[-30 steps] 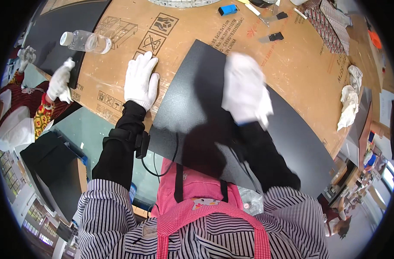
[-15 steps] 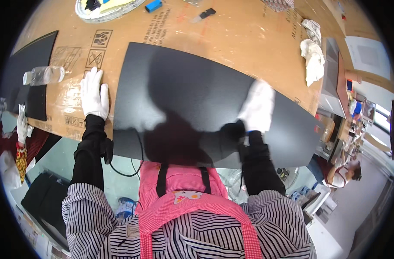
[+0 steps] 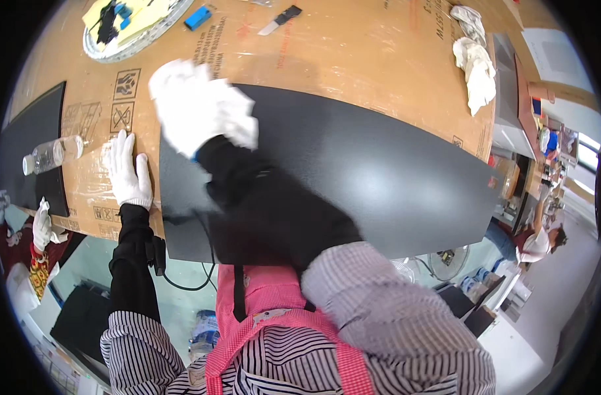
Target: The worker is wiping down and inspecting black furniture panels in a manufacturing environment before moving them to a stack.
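A dark, smooth flat panel (image 3: 366, 171) lies in front of me on the cardboard-covered table. My right hand (image 3: 188, 108), in a white glove, reaches across to the panel's far left corner. It holds a white cloth (image 3: 240, 113) that sticks out beside the fingers; motion smears the outline of both. My left hand (image 3: 128, 174), also gloved in white, lies flat on the cardboard just left of the panel, fingers stretched out and holding nothing. A clear plastic bottle (image 3: 53, 155) lies on its side further left, partly over a second dark panel (image 3: 34, 148).
Along the far side are a round tray (image 3: 132, 49) with yellow sheets, a blue block (image 3: 197, 18) and a utility knife (image 3: 281, 20). Crumpled white cloths (image 3: 475, 72) lie at the right. A co-worker's gloved hand (image 3: 44, 227) rests at the left table edge; another person (image 3: 534, 240) is at far right.
My right hand has swept with the cloth from the panel's right part to its far left corner. My left hand stays flat on the cardboard; the view has shifted slightly.
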The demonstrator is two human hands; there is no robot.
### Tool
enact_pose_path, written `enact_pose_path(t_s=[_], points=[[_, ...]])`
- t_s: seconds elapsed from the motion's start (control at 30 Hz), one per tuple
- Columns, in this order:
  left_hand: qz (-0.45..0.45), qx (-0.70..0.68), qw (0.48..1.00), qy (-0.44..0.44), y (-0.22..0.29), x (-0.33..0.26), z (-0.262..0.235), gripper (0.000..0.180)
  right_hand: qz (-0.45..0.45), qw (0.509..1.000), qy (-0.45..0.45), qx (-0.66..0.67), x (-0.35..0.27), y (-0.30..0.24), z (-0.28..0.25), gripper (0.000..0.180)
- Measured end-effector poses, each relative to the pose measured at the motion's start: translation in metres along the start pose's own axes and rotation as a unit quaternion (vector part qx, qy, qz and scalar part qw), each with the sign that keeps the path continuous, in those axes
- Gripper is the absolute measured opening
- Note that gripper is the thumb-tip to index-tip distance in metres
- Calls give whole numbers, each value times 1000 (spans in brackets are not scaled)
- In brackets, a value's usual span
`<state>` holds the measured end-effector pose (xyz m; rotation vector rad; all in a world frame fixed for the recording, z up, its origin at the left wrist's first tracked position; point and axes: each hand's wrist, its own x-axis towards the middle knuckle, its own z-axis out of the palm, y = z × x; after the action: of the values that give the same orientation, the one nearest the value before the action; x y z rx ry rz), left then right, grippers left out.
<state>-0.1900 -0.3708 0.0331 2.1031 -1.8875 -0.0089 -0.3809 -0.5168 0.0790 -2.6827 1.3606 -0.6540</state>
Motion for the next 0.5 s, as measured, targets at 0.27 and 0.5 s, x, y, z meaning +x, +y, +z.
enact_pose_path(t_s=[0.27,0.5], points=[[29,41,999,12,-19,-4,-7,48,196,965,-176,0,-162,135,-140,51],[38,11,998,40,-22,-2,-11,47,476,806,4,-353,-376,361,-233,19]])
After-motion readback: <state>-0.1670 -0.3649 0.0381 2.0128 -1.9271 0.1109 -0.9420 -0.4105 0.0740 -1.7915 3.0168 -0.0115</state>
